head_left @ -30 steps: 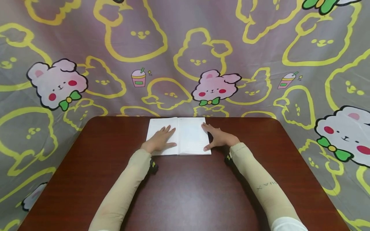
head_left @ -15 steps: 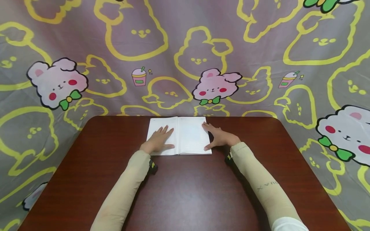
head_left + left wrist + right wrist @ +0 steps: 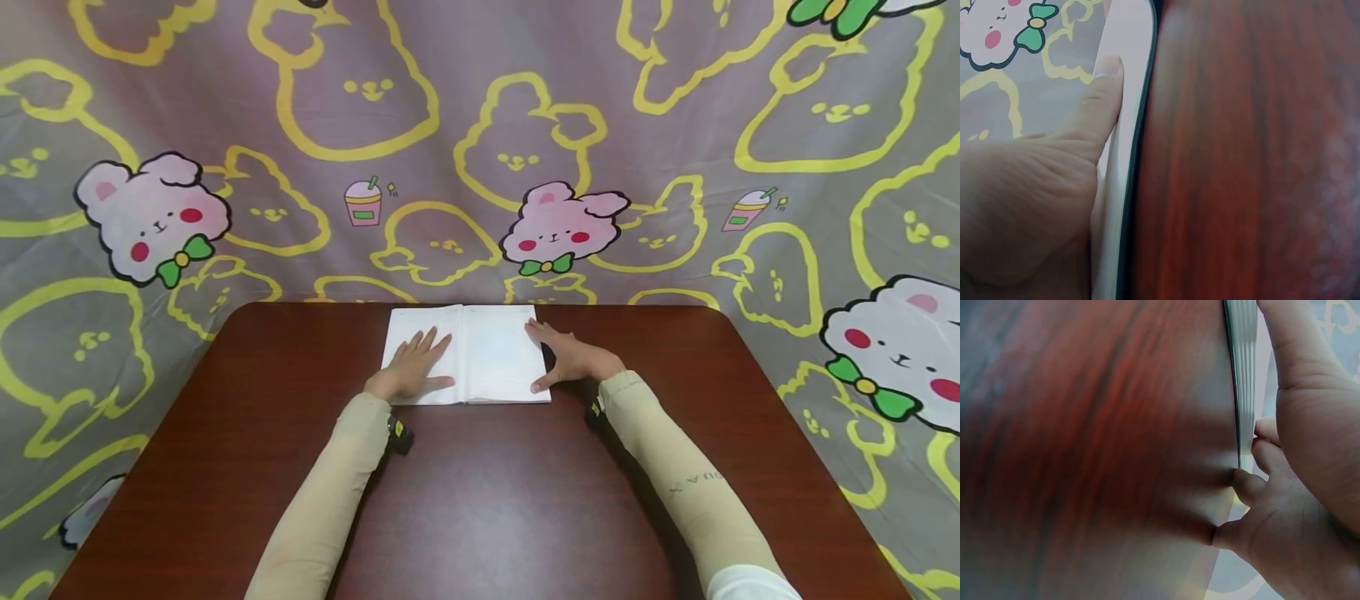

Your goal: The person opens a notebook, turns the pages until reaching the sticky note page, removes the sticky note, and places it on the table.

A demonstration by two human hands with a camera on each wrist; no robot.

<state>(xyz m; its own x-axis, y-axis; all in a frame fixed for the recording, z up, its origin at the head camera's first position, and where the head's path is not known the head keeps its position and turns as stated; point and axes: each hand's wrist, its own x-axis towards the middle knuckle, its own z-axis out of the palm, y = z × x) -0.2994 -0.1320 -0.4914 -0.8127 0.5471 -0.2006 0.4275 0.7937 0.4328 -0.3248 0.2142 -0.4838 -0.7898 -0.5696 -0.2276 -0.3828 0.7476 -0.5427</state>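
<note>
A book point(image 3: 464, 354) lies open and flat on the brown table point(image 3: 480, 500), in the middle of its far side, with one white page to the left and one to the right. The left hand point(image 3: 411, 365) rests on the left page point(image 3: 420, 320). Its fingers are spread wide and point to the far side, and its thumb points right, to the fold. The left wrist view shows that thumb lying on the white paper, near the book's dark edge point(image 3: 1127, 237). The right hand point(image 3: 576, 357) is at the right side of the book. It is wide too, with the thumb on the near right corner of the right page point(image 3: 495, 350) and the pointing finger farther off at the same side. The right wrist view shows a thick stack of paper point(image 3: 1245, 375) and some fingertips down on the table just beside it. Both arms come in from the near side in pale sleeves, the left sleeve point(image 3: 322, 492) and the right sleeve point(image 3: 675, 467), which has dark letters on it. A small black thing sits at each wrist, one left point(image 3: 401, 435) and one right point(image 3: 595, 412). Past the table hangs a gray cloth point(image 3: 420, 67) with yellow shapes, white bunnies point(image 3: 562, 225) and pink cups point(image 3: 363, 204).
</note>
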